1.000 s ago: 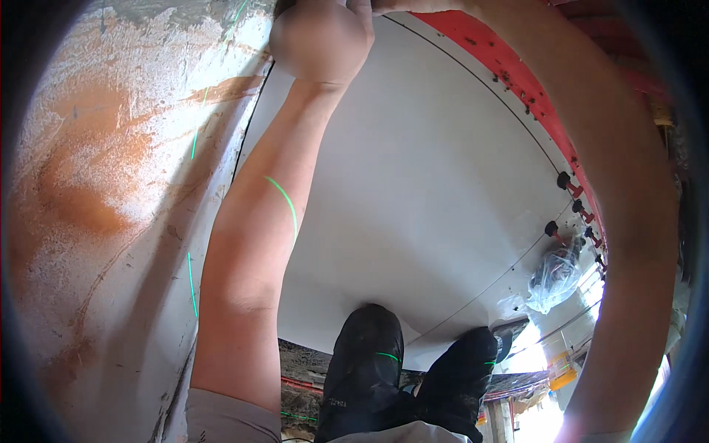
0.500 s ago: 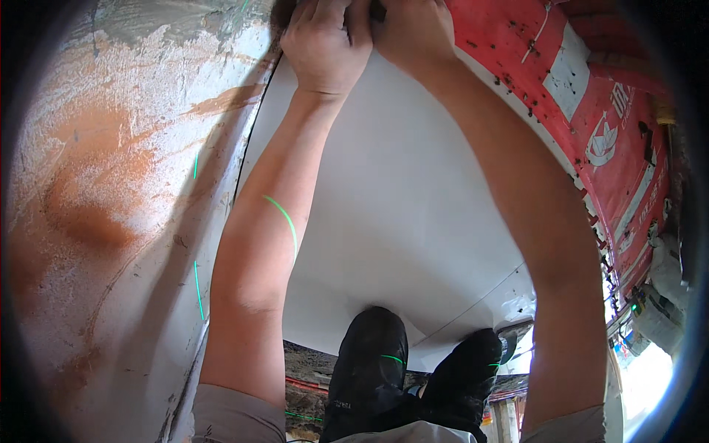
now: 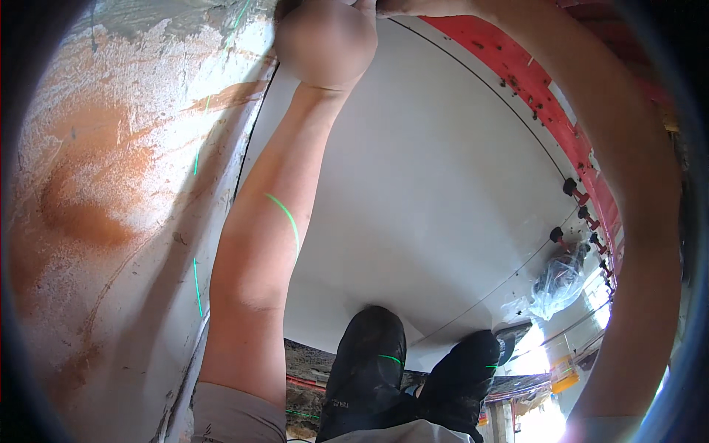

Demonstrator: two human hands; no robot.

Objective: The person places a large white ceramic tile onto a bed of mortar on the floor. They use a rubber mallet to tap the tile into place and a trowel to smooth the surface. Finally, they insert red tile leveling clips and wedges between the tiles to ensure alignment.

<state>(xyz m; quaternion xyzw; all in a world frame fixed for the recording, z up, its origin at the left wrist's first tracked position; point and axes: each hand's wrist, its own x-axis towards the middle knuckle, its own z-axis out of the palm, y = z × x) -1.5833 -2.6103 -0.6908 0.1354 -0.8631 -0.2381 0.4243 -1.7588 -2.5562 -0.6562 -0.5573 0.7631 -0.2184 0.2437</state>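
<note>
Up at the top edge, at the far left corner of a large pale grey tile point(image 3: 413, 170), is my left hand point(image 3: 326, 46). Blur covers its fingers, so their position cannot be told. My right hand point(image 3: 402, 9) reaches in from the right beside it and is cut off by the upper edge. Whether either hand holds something is hidden. My left forearm stretches across the tile along the wall, and my right arm bows out round the right side. My knees point(image 3: 377, 343) in dark trousers are at the tile's near part.
A rough plastered wall point(image 3: 103, 184) with orange-brown patches borders the left. Along the right lie red sheeting point(image 3: 509, 74), several black-and-red tile levelling knobs point(image 3: 572, 188) and a clear plastic bag point(image 3: 559, 284). Green laser lines cross the wall and my arm. A dark joint separates the tiles.
My right arm has swung outward and up to the right, uncovering the knobs and plastic bag. The red sheeting shows less, with more pale tile in view. My left arm has barely moved.
</note>
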